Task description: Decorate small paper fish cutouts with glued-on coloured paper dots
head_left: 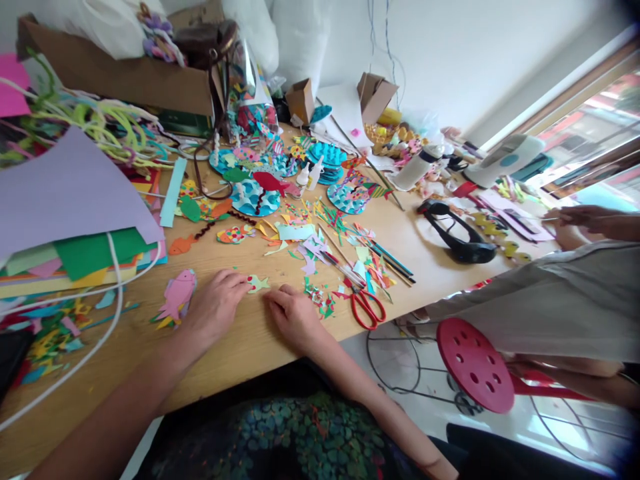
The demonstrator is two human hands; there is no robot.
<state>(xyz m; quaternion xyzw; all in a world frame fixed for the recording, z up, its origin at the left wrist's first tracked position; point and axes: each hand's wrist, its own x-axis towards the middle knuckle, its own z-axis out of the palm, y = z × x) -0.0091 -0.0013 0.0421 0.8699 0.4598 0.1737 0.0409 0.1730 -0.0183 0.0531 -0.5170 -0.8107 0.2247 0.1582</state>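
A small pale-green paper fish (259, 285) with red dots lies on the wooden table in front of me. My left hand (220, 308) rests on the table, its fingers together and their tips on the fish's left end. Just right of the fish's tail is my right hand (294, 319), fingers curled in and thumb against them; whatever may be in that pinch is hidden. Left of my left hand lies a pink paper fish (179, 293) on other coloured cutouts. Red-handled scissors (367, 308) lie to the right of my right hand, near small paper scraps (323, 303).
Coloured paper sheets (100, 250) and a white cable (119, 287) occupy the left side. Blue decorated discs (256, 199), glue bottles (315, 172) and pencils (393, 259) lie farther back. A black headset-like device (457, 233) sits at right, near another person's hands (585, 220) and a red stool (475, 365).
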